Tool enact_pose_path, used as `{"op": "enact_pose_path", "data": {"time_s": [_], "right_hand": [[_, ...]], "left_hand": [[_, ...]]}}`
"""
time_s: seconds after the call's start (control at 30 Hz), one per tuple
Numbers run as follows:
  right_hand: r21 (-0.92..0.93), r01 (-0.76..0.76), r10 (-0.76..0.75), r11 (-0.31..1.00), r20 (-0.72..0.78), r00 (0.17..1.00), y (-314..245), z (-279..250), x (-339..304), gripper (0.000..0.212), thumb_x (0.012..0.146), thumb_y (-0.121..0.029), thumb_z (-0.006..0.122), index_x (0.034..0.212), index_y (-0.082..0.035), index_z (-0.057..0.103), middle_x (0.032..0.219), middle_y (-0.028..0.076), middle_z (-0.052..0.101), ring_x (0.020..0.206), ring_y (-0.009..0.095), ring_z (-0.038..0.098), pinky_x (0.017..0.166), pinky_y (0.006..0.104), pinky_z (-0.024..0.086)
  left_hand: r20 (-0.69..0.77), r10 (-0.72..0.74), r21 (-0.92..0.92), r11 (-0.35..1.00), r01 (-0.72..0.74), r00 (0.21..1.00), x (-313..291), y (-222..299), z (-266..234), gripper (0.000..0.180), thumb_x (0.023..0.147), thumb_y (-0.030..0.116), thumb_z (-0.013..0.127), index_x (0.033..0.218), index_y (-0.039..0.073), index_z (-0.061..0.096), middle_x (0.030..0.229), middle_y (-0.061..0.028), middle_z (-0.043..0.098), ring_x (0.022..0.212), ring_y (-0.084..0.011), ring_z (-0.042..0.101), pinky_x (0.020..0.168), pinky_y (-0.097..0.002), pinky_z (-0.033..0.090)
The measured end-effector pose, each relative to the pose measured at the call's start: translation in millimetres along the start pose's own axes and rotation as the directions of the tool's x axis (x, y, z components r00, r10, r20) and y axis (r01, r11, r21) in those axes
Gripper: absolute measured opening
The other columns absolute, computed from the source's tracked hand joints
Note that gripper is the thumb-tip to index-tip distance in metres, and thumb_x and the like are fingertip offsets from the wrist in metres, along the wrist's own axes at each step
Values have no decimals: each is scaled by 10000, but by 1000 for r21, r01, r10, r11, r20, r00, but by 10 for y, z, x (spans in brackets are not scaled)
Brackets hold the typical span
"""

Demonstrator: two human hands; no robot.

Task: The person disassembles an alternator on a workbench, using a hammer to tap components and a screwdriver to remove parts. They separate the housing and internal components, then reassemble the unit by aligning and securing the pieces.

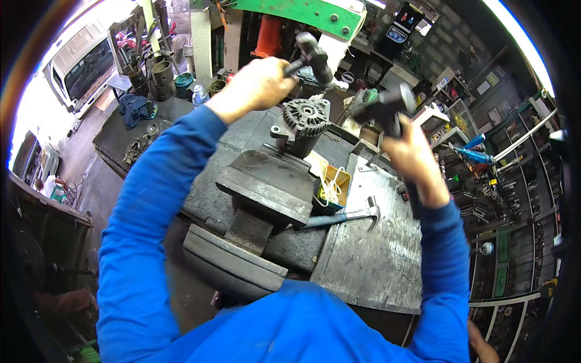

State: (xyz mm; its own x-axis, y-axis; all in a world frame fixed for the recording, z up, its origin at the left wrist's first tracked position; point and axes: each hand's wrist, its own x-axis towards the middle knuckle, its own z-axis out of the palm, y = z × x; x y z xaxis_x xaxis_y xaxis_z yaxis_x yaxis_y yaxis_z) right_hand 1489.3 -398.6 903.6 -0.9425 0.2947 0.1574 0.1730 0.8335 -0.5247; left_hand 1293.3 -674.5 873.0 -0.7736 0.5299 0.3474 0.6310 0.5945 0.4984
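My left hand (259, 83) is raised and closed around the short handle of a dark-headed hammer (315, 59), at the far side of the bench. On the right, my right hand (414, 158) is also up, gripping a second hammer (382, 114); its dark head points left and its handle runs down past my wrist. Between and below both hands stands an alternator (305, 117), its finned, round end facing up. It sits at the far end of a large bench vise (266, 184). Neither hammer appears to touch the alternator, though exact gaps are hard to judge.
A claw hammer (340, 218) with a blue handle lies right of the vise, partly on a metal plate (369, 266). Behind it is a yellow box (342, 181) holding white cable. Cans and a blue cloth (136, 111) sit on the left. A green beam (296, 11) crosses the back.
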Motion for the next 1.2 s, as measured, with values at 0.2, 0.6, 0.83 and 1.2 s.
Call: {"op": "enact_pose_path", "data": {"time_s": [0.2,0.6,0.83,1.2], "right_hand": [[-158,-175,197,972,135,971,1540,474,-1557,413,758,-210,834,1103,-22,704,973,255,747,937,414,740,839,469,585],[-339,111,-78,934,108,991,3283,841,-2849,460,754,-179,862,1184,-109,713,1075,108,681,1060,343,637,905,457,518],[-234,68,-77,970,-27,997,3542,978,-3029,409,859,-228,791,1211,-47,688,1180,220,616,1111,419,572,978,518,469],[-178,-26,17,984,-55,998,3785,1312,-3164,605,901,-456,740,1318,-30,633,1245,265,577,1216,452,537,1096,584,391]], "left_hand": [[272,94,-175,983,-47,958,-721,729,-446,371,921,328,734,1023,-28,727,675,-99,572,653,-214,552,674,-410,482],[822,1,64,993,-94,569,-982,2313,2863,491,924,405,703,1121,-42,752,1142,-296,734,1124,-393,726,966,-477,575],[532,218,-59,974,-221,818,-1208,2880,4239,253,767,225,735,852,-8,786,889,-252,767,864,-404,777,798,-488,623],[200,43,440,889,-129,979,-48,2121,1904,495,846,439,814,1208,106,764,1087,-163,767,1080,-346,732,924,-462,603]]}}
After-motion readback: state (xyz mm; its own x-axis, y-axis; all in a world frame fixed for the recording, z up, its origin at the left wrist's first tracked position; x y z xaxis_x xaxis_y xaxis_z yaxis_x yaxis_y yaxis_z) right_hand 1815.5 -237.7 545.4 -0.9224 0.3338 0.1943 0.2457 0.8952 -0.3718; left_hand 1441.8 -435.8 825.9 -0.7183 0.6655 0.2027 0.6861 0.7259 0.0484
